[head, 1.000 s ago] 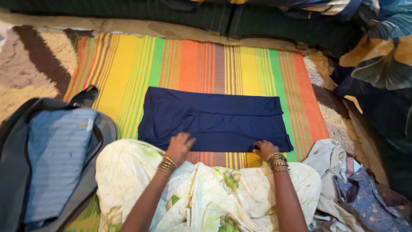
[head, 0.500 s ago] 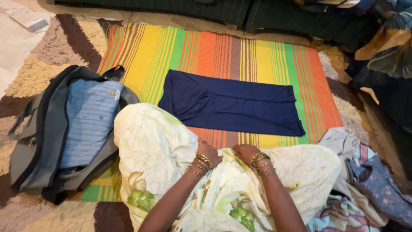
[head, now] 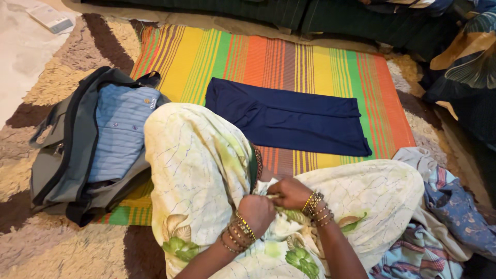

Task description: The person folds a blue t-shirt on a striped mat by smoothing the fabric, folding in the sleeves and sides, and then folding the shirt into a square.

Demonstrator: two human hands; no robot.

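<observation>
Both hands sit low in the middle of the frame, on the person's lap. The left hand is curled into a loose fist, fingers closed on a bunch of the pale floral cloth that covers the knees. The right hand meets it from the right, fingers pinched narrow on a fold of the same cloth — whether anything else is caught between them I cannot tell. Bangles ring both wrists. The hands are close together, nearly touching, which looks like a gathering or tucking grip at the lap.

Just above them, centre frame, a navy garment lies folded flat in a long rectangle on the striped mat, well apart from both hands; flat and squared, it seems laid out to keep its fold.

At left a grey bag lies open with a folded blue shirt inside — half on the mat, half on the shaggy rug. At lower right lies a heap of loose clothes
</observation>
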